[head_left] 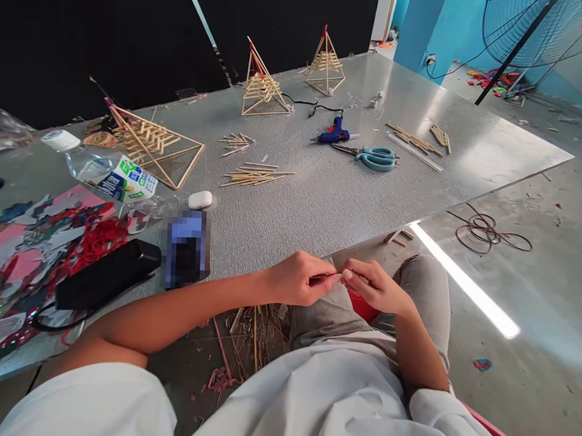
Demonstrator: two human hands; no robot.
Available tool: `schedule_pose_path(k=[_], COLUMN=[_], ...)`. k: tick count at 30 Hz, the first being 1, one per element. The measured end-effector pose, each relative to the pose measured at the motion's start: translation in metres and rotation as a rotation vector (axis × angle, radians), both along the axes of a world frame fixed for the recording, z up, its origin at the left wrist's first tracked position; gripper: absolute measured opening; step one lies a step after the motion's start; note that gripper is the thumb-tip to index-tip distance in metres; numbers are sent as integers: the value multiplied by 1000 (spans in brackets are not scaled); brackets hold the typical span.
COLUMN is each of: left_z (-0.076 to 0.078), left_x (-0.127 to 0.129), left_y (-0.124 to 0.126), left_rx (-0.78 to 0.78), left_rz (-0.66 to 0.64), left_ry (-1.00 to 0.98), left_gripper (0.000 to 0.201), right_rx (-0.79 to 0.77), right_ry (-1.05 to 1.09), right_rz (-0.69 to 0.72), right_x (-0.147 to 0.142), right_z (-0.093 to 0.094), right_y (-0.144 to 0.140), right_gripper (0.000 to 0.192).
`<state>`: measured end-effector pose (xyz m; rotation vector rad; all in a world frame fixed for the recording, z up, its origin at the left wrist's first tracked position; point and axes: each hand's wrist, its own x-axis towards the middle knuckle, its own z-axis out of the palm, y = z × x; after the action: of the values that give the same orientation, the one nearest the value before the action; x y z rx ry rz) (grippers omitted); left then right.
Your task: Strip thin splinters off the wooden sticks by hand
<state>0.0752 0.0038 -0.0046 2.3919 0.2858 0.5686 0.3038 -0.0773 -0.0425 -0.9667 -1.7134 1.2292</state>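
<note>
My left hand (301, 279) and my right hand (377, 286) meet above my lap, just off the table's near edge. The fingers of both are pinched together at the tips. Something thin and pale seems to run between them, too small to make out. On the table beyond lie a pile of thin wooden sticks (257, 177) and a smaller group of short sticks (236, 140). Blue-handled scissors (376, 158) rest beside a blue glue gun (336, 132). Three stick pyramid frames stand at the back: one at left (148, 138), one in the middle (263, 90), one farther right (326, 61).
At left are a plastic bottle (130, 179), a white earbud case (200, 199), a blurred phone-like object (187, 249), a black case (110, 274) and red thread (99, 233). More sticks (415, 139) lie at right. A coiled cord (493, 233) is on the floor; a large fan (531, 29) stands behind.
</note>
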Motion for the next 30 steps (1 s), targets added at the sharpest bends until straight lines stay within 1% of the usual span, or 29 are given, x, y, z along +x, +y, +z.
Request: schedule_pose_path(k=[3, 5, 8, 10, 12, 17, 22, 24, 26, 28, 30], left_z=[1, 0, -1, -2, -2, -2, -3, -5, -8, -12, -14], left_x=[-1, -2, -4, -5, -5, -4, -7, -8, -9, -9, -9], left_y=[-1, -1, -2, -1, -1, -1, 1, 1, -1, -3, -5], left_rx=[-18, -18, -26, -28, -22, 4, 38, 53, 104, 170, 194], left_rz=[-101, -131, -118, -96, -80, -64, -83, -91, -132, -180, -196], left_ry=[-47, -66, -70, -76, -93, -151, -175, -186, -183, -168, -143], left_gripper=[32, 34, 37, 40, 43, 46, 49, 50, 50, 49, 48], right_rx=[-69, -135, -259, -308, -318, -295, -325, -349, -401, -440, -425], right_ry=[117, 237, 411, 492, 537, 553, 730, 781, 781, 732, 672], right_rz=[127, 173, 211, 209, 173, 43, 61, 16, -80, -162, -194], right_x=[-1, -6, -18, -26, -33, -44, -64, -75, -86, -92, -90], right_z=[-5, -9, -14, -15, -15, -18, -19, -21, -24, -28, -32], right_y=[0, 0, -1, -2, -3, -3, -10, -13, -12, -7, -3], right_gripper=[46, 49, 54, 55, 55, 59, 60, 61, 63, 66, 68])
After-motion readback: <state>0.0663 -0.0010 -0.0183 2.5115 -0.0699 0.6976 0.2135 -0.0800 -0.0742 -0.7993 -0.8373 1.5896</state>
